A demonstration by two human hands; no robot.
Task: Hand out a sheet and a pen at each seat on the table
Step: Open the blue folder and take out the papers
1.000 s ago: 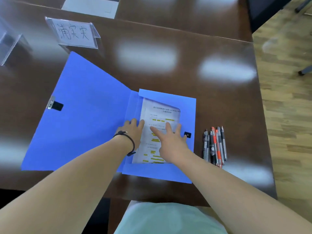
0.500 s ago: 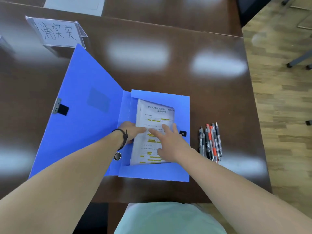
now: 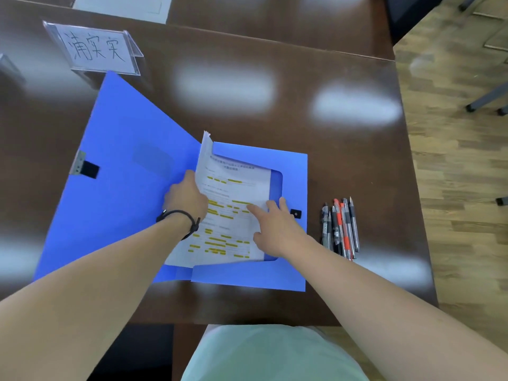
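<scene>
An open blue file box [image 3: 129, 188] lies on the dark wooden table [image 3: 302, 119]. In its right half sits a stack of printed sheets [image 3: 233, 193] with yellow highlights. My left hand [image 3: 185, 198], a black band on its wrist, grips the stack's left edge and tilts that edge up out of the box. My right hand [image 3: 277, 229] rests flat on the top sheet with its fingers spread. A bunch of several pens [image 3: 341, 229], black, grey and red, lies on the table right of the box.
A clear name stand [image 3: 96, 49] with handwritten characters stands at the far left. A white sheet [image 3: 121, 5] lies on the table beyond it. The table's right edge meets a wooden floor [image 3: 461, 188], where chair legs [image 3: 486, 100] show.
My left hand slid under the stack's left edge and lifted it. The box's lid has risen slightly. My right hand stayed pressing on the top sheet.
</scene>
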